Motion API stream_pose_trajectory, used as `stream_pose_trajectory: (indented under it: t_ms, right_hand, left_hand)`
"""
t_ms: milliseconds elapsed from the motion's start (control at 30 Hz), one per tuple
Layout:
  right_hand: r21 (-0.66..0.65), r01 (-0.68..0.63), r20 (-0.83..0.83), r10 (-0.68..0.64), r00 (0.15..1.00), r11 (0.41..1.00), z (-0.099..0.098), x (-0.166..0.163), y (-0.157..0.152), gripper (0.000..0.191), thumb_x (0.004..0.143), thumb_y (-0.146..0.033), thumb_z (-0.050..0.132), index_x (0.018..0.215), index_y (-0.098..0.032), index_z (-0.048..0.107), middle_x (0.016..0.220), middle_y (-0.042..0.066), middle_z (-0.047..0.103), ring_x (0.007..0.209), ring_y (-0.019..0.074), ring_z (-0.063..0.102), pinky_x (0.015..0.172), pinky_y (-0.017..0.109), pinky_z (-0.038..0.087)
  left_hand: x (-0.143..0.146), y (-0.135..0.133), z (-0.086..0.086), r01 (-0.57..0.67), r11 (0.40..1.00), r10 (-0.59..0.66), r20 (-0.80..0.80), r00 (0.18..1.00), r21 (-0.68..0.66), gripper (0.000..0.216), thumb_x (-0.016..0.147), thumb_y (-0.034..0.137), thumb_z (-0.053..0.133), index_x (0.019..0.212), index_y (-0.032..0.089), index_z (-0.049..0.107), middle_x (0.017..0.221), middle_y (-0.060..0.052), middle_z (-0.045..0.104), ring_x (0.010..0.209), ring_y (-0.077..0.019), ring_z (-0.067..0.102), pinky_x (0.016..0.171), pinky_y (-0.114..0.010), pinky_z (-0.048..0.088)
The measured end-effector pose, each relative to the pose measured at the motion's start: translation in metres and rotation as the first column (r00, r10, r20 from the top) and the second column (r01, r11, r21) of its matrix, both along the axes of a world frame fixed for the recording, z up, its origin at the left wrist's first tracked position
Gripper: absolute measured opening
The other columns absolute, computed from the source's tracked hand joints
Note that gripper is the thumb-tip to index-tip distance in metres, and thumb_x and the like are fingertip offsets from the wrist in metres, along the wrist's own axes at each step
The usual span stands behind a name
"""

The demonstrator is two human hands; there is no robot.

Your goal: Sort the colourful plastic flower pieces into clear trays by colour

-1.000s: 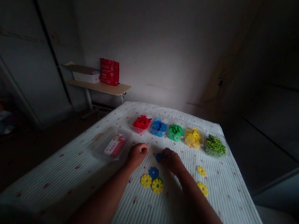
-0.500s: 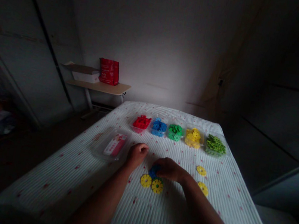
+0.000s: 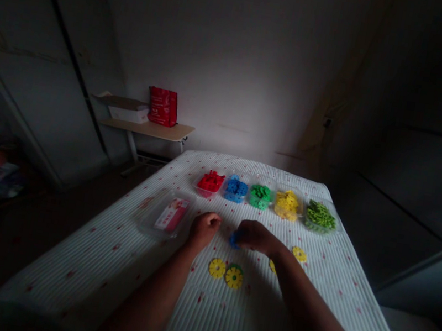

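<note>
My right hand (image 3: 255,236) is closed on a blue notched plastic disc (image 3: 233,239), which shows at its fingertips just above the cloth. To its left, my left hand (image 3: 205,228) is curled with thumb and fingers together; whether anything sits inside is hidden. Nearer to me lie a yellow notched disc (image 3: 217,268) and a second yellow disc (image 3: 234,278), which overlaps a green disc (image 3: 235,267). A partly covered yellow disc (image 3: 272,266) peeks out beside my right forearm, and another yellow disc (image 3: 299,254) lies beyond that arm.
Clear tubs of red pieces (image 3: 210,180), blue pieces (image 3: 236,188), green pieces (image 3: 260,195), yellow pieces (image 3: 287,203) and light-green pieces (image 3: 320,215) stand in a row. A clear lidded box (image 3: 170,214) is at left. Behind, a side table (image 3: 167,131) bears a red bag (image 3: 163,107).
My right hand has moved up and away from the yellow discs, carrying the blue disc with it. Its forearm now covers a different part of the cloth. My left hand has barely shifted.
</note>
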State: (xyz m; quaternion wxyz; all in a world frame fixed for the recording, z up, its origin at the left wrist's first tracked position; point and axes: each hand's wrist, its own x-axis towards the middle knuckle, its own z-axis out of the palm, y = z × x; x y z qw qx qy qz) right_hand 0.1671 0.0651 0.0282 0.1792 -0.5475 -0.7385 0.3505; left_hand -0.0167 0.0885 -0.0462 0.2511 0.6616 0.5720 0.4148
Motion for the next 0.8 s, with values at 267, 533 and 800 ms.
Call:
stream_pose_trajectory:
  t_ms: [267, 533, 800]
  right_hand:
    - [0.231, 0.393, -0.2, -0.351, 0.915, 0.89, 0.019, -0.011, 0.078, 0.046, 0.071, -0.023, 0.062, 0.116, -0.016, 0.054, 0.109, 0.011, 0.063, 0.062, 0.0093, 0.06, 0.054, 0.021, 0.049]
    - [0.313, 0.402, -0.123, -0.383, 0.916, 0.861, -0.016, 0.049, 0.026, 0.018, 0.069, -0.018, 0.052, 0.08, -0.015, 0.066, 0.073, 0.005, 0.068, 0.057, 0.0136, 0.061, 0.059, 0.025, 0.047]
    - [0.395, 0.531, 0.005, -0.58, 0.815, 0.749, -0.035, 0.146, -0.035, 0.018, 0.069, -0.029, 0.048, 0.07, -0.019, 0.063, 0.068, 0.004, 0.068, 0.059, 0.0166, 0.062, 0.059, 0.026, 0.045]
  left_hand:
    - [-0.001, 0.0, 0.0, -0.009, 1.0, 0.009, 0.001, 1.0, -0.004, 0.017, 0.072, 0.011, 0.051, 0.078, 0.016, 0.067, 0.077, -0.001, 0.07, 0.074, -0.0136, 0.062, 0.071, -0.023, 0.045]
    - [-0.001, 0.001, -0.001, 0.007, 1.0, -0.007, -0.01, 1.0, 0.001, 0.019, 0.072, 0.012, 0.05, 0.076, 0.016, 0.068, 0.077, -0.002, 0.07, 0.075, -0.0137, 0.063, 0.072, -0.023, 0.046]
    - [0.0, 0.001, -0.002, 0.01, 1.0, -0.01, -0.039, 0.999, 0.004, 0.019, 0.071, 0.012, 0.05, 0.076, 0.016, 0.068, 0.077, -0.003, 0.07, 0.075, -0.0144, 0.063, 0.073, -0.024, 0.046]
